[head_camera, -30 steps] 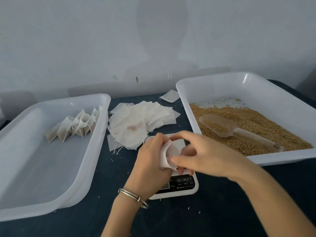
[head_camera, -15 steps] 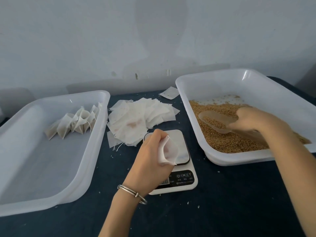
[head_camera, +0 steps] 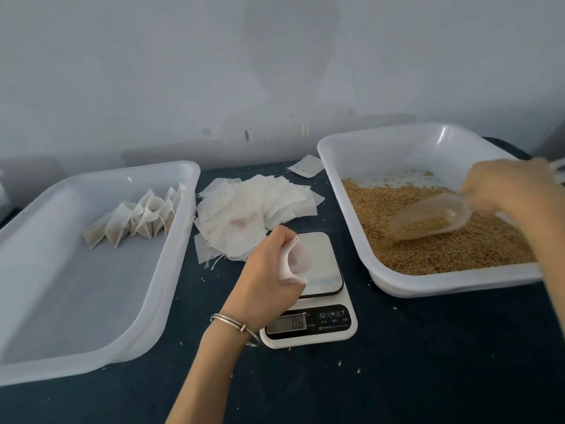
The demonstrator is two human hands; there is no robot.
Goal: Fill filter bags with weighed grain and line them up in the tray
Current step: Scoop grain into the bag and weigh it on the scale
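At the left, the white plastic tray (head_camera: 101, 301) holds a short row of filled white filter bags (head_camera: 137, 220), and a loose pile of empty white paper bags (head_camera: 253, 212) lies between it and the white digital scale (head_camera: 318, 301). The left hand (head_camera: 269, 280) pinches one open white filter bag (head_camera: 298, 263) over the scale plate, its mouth turned to the right. The right hand (head_camera: 507, 191) grips the handle of the clear plastic scoop (head_camera: 428, 220), which lies long-ways toward the left and dips into brown grain (head_camera: 443, 249) in the right tray (head_camera: 351, 154), whose near wall stands between scoop and bag.

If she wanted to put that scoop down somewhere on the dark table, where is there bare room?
Bare cloth lies in front of the scale and the grain tray. The left tray has a bare near half below the filled bags. It is crowded behind the scale, where empty bags pile up.
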